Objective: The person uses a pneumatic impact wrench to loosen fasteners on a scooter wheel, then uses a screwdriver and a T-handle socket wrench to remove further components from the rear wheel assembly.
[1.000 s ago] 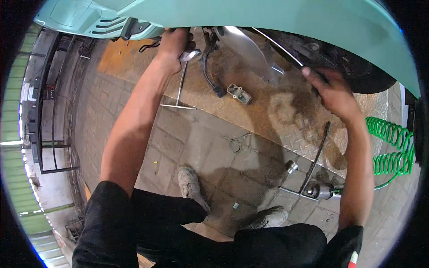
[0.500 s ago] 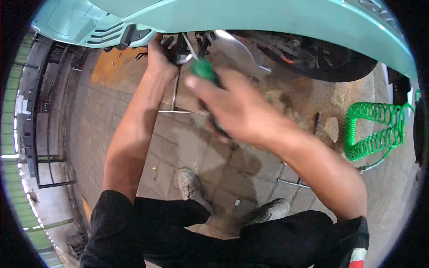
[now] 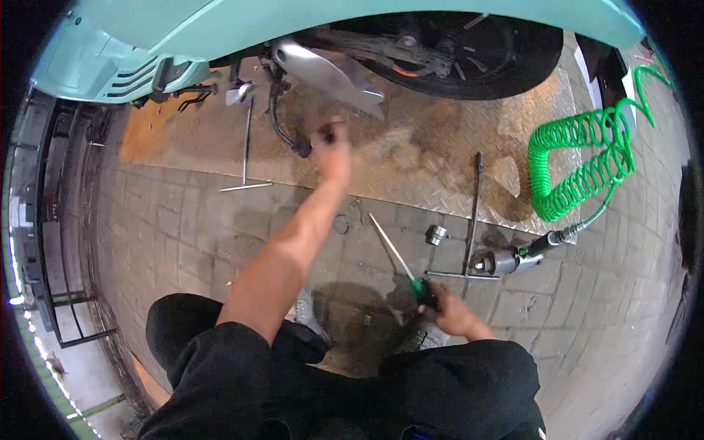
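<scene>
A screwdriver (image 3: 394,251) with a green and black handle is gripped in my right hand (image 3: 453,315), low over the paving near my shoe. Its long shank points up and to the left. My left hand (image 3: 334,161) reaches forward over the metal plate and is smeared by motion. Something small and dark shows at its fingers, too blurred to name. Just left of those fingers hangs the end of a black hose (image 3: 279,117), coming down from beneath the mint-green scooter (image 3: 257,22). Beside the hose sits a silver curved cover (image 3: 319,72).
A T-handle wrench (image 3: 246,147) lies on the left, another T-handle wrench (image 3: 473,213) on the right. An air impact wrench (image 3: 506,260) on a green coiled hose (image 3: 541,172) rests nearby, beside a metal socket (image 3: 436,235). The scooter's wheel (image 3: 484,73) overhangs the textured metal plate (image 3: 418,165).
My right hand has drawn the screwdriver back from under the scooter, down toward my feet. My left hand has come out from beneath the bodywork and moved right. The view has shifted.
</scene>
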A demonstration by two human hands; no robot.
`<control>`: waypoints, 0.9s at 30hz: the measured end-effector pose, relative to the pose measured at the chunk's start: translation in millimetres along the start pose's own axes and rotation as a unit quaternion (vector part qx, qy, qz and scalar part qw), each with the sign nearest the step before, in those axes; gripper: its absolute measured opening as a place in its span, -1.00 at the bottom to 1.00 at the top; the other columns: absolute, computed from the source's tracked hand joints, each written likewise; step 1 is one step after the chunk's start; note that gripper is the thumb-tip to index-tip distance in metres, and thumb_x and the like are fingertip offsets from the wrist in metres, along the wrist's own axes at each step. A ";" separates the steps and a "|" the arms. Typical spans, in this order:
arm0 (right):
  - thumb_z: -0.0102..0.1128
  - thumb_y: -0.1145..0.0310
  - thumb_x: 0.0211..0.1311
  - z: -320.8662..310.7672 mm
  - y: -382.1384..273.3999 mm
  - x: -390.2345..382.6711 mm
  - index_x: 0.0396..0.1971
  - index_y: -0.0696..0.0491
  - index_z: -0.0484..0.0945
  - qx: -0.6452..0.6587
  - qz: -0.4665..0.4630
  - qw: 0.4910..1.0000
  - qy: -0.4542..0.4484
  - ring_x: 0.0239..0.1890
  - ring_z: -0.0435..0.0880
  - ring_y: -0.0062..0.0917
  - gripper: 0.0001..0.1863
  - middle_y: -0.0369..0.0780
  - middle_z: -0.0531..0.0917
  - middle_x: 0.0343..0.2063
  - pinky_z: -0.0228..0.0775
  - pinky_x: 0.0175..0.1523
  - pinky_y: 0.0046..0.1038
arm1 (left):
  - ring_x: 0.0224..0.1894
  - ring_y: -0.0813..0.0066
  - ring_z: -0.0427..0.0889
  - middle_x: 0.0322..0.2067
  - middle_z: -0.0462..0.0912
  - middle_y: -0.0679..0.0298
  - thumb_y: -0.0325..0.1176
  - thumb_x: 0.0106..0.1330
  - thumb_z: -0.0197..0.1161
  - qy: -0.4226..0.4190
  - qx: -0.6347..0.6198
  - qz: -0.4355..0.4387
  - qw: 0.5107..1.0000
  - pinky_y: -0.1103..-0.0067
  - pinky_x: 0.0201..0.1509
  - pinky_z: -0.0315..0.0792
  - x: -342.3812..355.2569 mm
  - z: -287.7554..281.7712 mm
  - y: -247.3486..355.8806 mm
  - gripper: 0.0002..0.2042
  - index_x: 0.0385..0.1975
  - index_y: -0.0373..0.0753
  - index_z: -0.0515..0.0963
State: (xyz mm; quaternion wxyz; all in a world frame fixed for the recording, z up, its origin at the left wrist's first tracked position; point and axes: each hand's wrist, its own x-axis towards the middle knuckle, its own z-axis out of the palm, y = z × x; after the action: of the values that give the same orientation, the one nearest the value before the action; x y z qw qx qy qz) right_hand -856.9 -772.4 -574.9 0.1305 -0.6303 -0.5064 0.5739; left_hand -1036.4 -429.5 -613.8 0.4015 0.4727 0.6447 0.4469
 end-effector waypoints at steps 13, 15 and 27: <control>0.22 0.32 0.14 -19.3 42.9 -7.7 -0.01 0.19 0.39 -0.090 0.060 0.934 0.341 0.00 0.41 0.06 -0.56 0.11 0.43 -0.08 0.29 0.10 -0.14 | 0.09 0.23 0.46 0.01 0.49 0.18 0.26 0.18 0.15 -0.289 -0.268 -0.228 0.890 0.21 0.14 0.34 -7.2 129.1 116.5 -0.26 0.21 -0.15 0.22; 0.23 0.29 0.14 -3.1 49.7 -3.0 0.03 0.19 0.35 -0.109 0.039 0.922 0.370 0.01 0.40 0.06 -0.50 0.12 0.42 -0.06 0.29 0.10 -0.14 | 0.18 0.19 0.41 0.05 0.49 0.17 0.31 0.19 0.06 -0.296 -0.393 -0.312 0.813 0.19 0.20 0.25 -23.1 144.4 119.5 -0.28 0.17 -0.13 0.24; 0.38 0.13 -0.06 29.6 55.0 20.5 0.11 0.14 0.24 -0.124 0.089 0.943 0.297 0.01 0.27 0.08 -0.24 0.14 0.28 -0.06 0.11 0.15 -0.03 | -0.14 0.44 0.56 -0.17 0.65 0.34 -0.03 0.33 0.14 -0.332 -0.307 -0.173 0.875 0.43 -0.10 0.41 -34.7 136.5 106.4 -0.68 -0.06 -0.08 0.49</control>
State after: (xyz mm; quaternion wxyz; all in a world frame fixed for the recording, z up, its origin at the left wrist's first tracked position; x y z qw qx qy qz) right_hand -858.8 -793.4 -637.1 0.1445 -0.8255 -0.4536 0.3030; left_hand -873.4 -419.9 -546.7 0.7875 0.3274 0.3754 0.3628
